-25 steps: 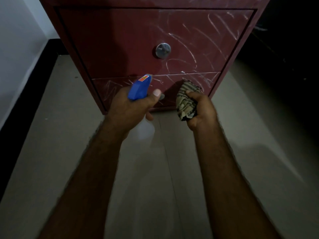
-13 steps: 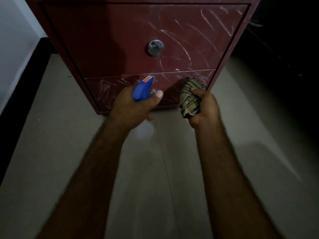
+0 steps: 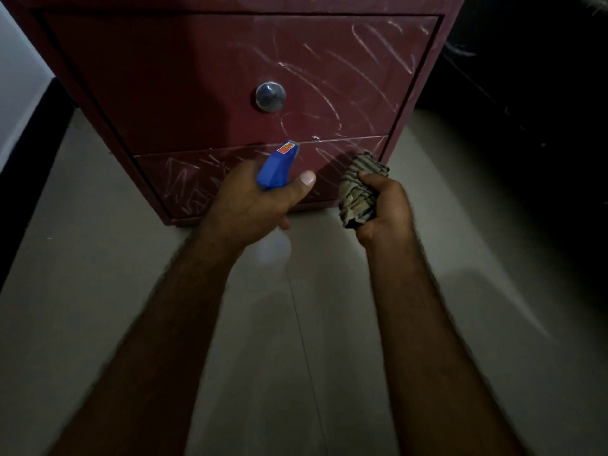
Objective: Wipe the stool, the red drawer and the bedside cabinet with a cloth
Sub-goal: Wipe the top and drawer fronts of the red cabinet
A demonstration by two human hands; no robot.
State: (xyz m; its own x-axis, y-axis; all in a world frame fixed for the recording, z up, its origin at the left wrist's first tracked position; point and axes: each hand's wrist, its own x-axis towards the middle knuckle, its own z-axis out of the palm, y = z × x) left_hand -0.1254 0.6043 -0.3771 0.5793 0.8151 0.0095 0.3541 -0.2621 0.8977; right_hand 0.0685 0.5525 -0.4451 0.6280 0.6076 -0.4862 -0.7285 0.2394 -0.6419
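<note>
A dark red bedside cabinet (image 3: 184, 93) stands on the floor ahead of me, its drawer fronts streaked with pale scribbles. The upper red drawer (image 3: 345, 87) has a round metal knob (image 3: 270, 96). My left hand (image 3: 250, 205) grips a spray bottle with a blue nozzle (image 3: 278, 166), which points at the lower drawer (image 3: 184, 179). The bottle's pale body shows faintly below the hand. My right hand (image 3: 385, 205) holds a bunched striped cloth (image 3: 358, 189) just in front of the lower drawer's right end. No stool is in view.
A pale tiled floor (image 3: 98, 291) stretches beneath my arms. A white wall with a black skirting (image 3: 29, 146) runs along the left. Dark furniture (image 3: 526, 93) stands close to the cabinet's right side.
The cabinet sits a little lower in view than before. Both hands keep their hold on the spray bottle and the cloth, staying in front of the lower drawer.
</note>
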